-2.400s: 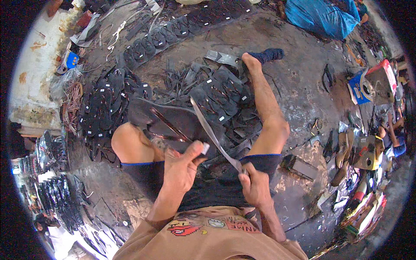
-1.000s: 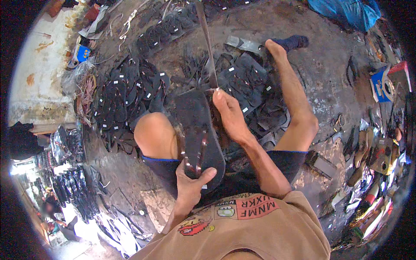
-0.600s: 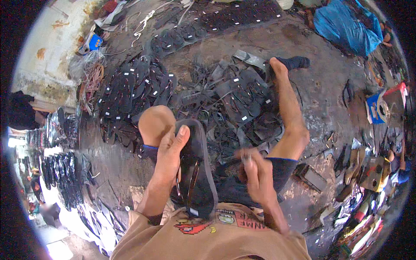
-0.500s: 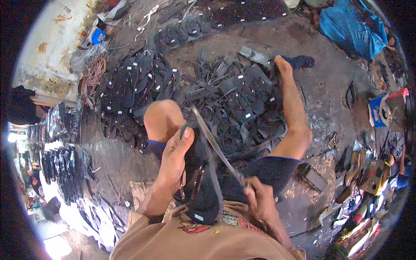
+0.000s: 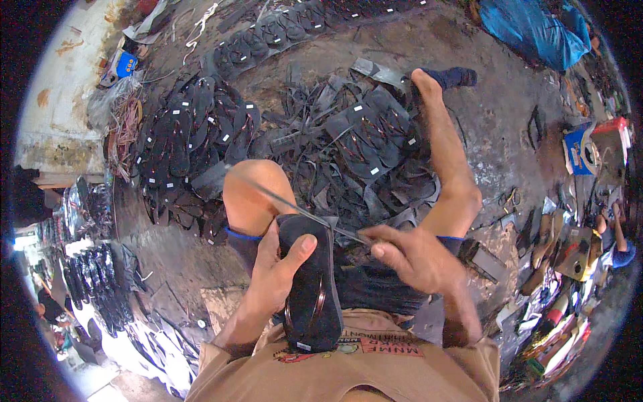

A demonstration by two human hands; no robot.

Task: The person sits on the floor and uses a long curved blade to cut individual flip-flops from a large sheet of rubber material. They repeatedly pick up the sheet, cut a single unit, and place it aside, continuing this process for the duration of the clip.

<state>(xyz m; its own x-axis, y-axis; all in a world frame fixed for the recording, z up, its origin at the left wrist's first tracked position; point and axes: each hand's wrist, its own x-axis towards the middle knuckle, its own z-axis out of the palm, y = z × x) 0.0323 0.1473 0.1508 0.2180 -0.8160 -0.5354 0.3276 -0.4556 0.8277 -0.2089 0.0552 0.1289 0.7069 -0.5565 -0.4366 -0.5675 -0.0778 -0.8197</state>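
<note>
A black flip-flop (image 5: 309, 320) lies lengthwise against my lap, its end with a small white label toward my shirt. My left hand (image 5: 273, 271) grips its left side, thumb across the top face. In my closed right hand (image 5: 418, 260) is a long, thin knife (image 5: 278, 199). The blade slants up and left from that hand, passing over the far right corner of the flip-flop beside my left fingers and reaching above my left knee. Its far part is blurred. I cannot tell whether the edge is cutting.
Beyond my knees lie a pile of black flip-flops (image 5: 201, 124) and loose black strips (image 5: 315, 110). Farther off are a row of flip-flops (image 5: 281, 32) and a blue sheet (image 5: 536, 30). A dark block (image 5: 486, 262) and a box (image 5: 579, 151) sit to the right.
The knife has swung from pointing steeply away along the flip-flop to slanting left across its far end. My right hand has moved up and away from my lap; the flip-flop now shows more of its top face.
</note>
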